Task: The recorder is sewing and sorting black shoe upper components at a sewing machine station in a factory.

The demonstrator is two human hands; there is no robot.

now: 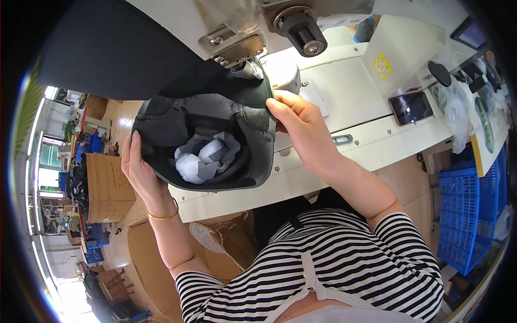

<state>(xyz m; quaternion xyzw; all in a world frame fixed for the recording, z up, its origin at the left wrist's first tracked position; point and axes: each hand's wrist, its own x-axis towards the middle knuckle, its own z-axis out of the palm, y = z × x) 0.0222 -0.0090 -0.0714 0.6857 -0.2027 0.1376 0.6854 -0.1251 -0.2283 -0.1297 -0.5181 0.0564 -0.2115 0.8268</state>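
Note:
A black, bag-shaped fabric piece (257,156) hangs between my hands, its open mouth facing up. Inside it lie crumpled pale grey wads (196,166) whose material I cannot make out. My left hand (141,167) grips the piece's left side, the fingers along the outside and the thumb hidden. At the upper right, my right hand (301,123) pinches the edge between thumb and fingers. Just beside those fingertips is the metal presser area (246,69) of a sewing machine (234,27), with the fabric's upper edge beneath it. A broad black flap (113,54) stretches away to the upper left.
A phone (411,107) lies on the white machine table (350,110), right of a printed ruler strip. Blue plastic crates (466,215) stand at the right, clear plastic bags (456,110) near them. Cardboard boxes (109,185) are on the floor at the left.

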